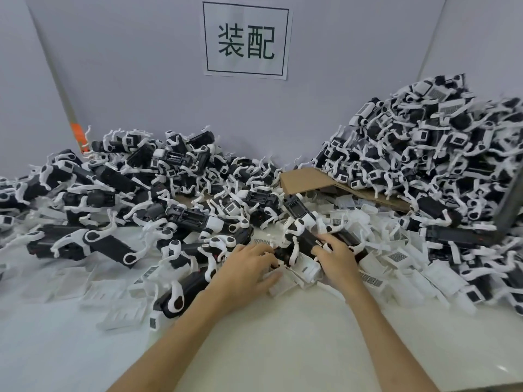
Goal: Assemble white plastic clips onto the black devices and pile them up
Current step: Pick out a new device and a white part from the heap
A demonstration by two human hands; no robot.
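A black device (304, 240) with white fittings lies at the middle of the table, between both hands. My left hand (249, 271) grips its near left end, fingers curled over it, thumb by a white plastic clip (304, 271). My right hand (338, 257) curls over the device's right side, above the same clip. How the clip meets the device is hidden by the fingers. Loose white clips (396, 257) with barcode labels lie scattered to the right.
A low heap of black devices (135, 188) covers the left and back. A tall pile (430, 154) rises at the right, partly on a cardboard sheet (305, 179). Flat white parts (119, 309) lie front left. A paper sign (246, 41) hangs on the grey wall.
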